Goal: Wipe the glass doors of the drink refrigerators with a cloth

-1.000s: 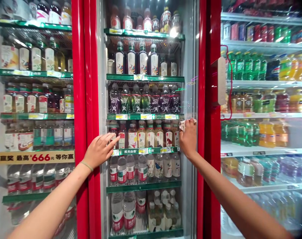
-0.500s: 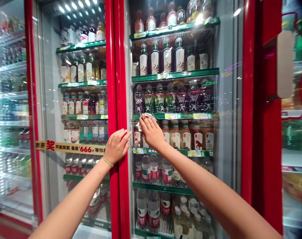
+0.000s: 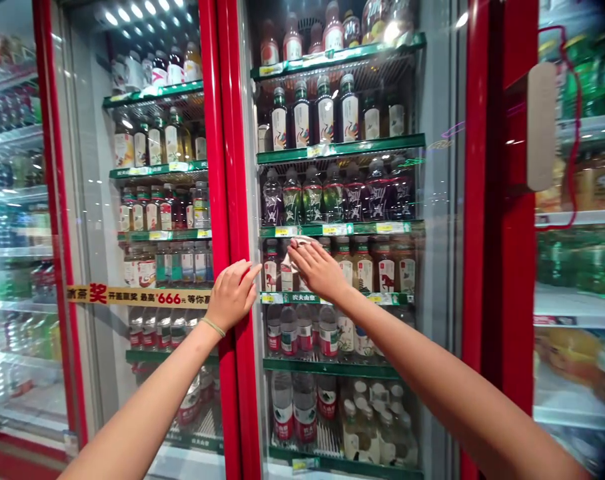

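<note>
As your right hand (image 3: 318, 270) clamped a crumpled white cloth (image 3: 293, 260) in its grip on the cooler's glass door (image 3: 442, 280), up-left of the palm, your open left hand (image 3: 231, 297) sat just beside the red door frame (image 3: 236, 200).

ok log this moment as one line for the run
right hand: holds white cloth against glass cooler door | left hand: open, over red door frame | behind glass: bottled drinks

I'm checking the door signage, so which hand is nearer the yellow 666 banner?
Left. The left hand is just beyond the right end of the yellow banner, over the red door frame. The right hand is farther away, past that frame, holding a pale cloth.
</note>
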### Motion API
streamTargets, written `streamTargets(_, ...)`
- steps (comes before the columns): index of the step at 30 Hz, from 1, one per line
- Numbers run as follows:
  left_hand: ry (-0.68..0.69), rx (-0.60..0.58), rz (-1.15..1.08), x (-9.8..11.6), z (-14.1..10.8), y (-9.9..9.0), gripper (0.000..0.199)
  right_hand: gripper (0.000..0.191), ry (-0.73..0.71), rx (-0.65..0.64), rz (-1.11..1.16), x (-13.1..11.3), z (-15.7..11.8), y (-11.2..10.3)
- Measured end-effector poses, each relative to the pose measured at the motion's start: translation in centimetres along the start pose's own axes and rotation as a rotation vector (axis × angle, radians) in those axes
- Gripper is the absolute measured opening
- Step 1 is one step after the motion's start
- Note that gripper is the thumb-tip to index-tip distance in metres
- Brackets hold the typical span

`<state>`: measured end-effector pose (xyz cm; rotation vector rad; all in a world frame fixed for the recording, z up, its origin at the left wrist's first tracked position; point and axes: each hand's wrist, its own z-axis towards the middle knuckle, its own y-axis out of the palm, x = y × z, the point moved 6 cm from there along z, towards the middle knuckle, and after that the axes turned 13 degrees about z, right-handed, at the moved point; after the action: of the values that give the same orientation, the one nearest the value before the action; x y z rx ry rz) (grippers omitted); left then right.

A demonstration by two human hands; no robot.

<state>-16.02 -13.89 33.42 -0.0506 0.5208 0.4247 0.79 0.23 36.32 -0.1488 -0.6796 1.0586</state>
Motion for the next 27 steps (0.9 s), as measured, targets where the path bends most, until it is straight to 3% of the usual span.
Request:
streamTargets(5, 0.021, 0.007, -0.081, 3.9, 1.1, 1.3, 0.056, 0.068, 0.17, 0.006, -0.108, 6.2, -5.5, -5.1)
streamTargets(10, 0.028, 0.024, -0.152, 8.2, 2.9, 2.4, 0.056, 0.069, 0.326, 0.103, -0.209, 12.1, -13.2, -10.2)
streamTargets(15, 0.06, 0.047, -0.184, 11.8, 3.8, 3.3, 0.052, 0.069, 0.485, 0.208, -0.302, 15.5, -21.0, -13.9)
streamTargets(18, 0.065, 0.069, -0.18, 12.7, 3.8, 3.6, 0.052, 0.069, 0.577, 0.251, -0.331, 15.4, -23.4, -13.9)
streamTargets(21, 0.086, 0.079, -0.17, 12.6, 3.5, 3.8, 0.052, 0.071, 0.649, 0.293, -0.332, 13.9, -23.4, -12.3)
streamTargets(27, 0.086, 0.055, -0.115, 9.9, 2.1, 4.2, 0.051, 0.08, 0.528, 0.225, -0.254, 8.7, -17.7, -6.7)
